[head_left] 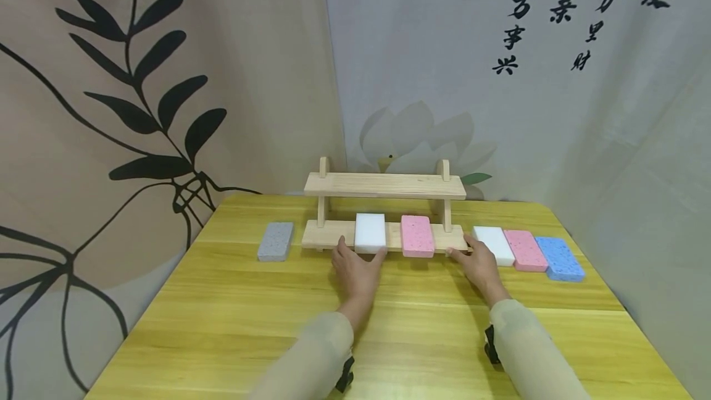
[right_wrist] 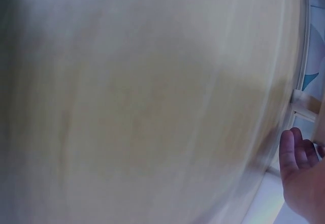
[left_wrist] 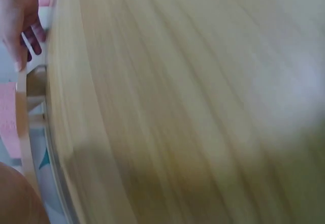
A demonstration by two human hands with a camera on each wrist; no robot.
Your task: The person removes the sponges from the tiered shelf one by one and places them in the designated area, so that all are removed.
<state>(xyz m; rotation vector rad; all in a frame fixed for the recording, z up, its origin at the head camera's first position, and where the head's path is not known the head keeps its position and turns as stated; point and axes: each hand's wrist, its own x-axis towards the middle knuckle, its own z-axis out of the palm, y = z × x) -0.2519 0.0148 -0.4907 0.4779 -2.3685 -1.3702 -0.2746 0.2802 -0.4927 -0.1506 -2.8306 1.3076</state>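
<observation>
A two-tier wooden shelf rack (head_left: 384,185) stands at the back of the table. On its lower board lean a white sponge (head_left: 370,232) and a pink sponge (head_left: 417,236). My left hand (head_left: 358,273) is at the board's front edge, below the white sponge. Its thumb is by that sponge's lower right corner, and a finger reaches up to the left of it, apart from its side. With thumb and fingers, my right hand (head_left: 480,265) grips the lower board's right end. In the right wrist view this hand (right_wrist: 300,176) is partly cut off.
A grey sponge (head_left: 275,241) lies left of the rack. To the right, another white sponge (head_left: 494,245), a second pink sponge (head_left: 525,250) and a blue sponge (head_left: 559,258) lie side by side. Printed curtains (head_left: 433,66) hang behind the wooden table (head_left: 422,332).
</observation>
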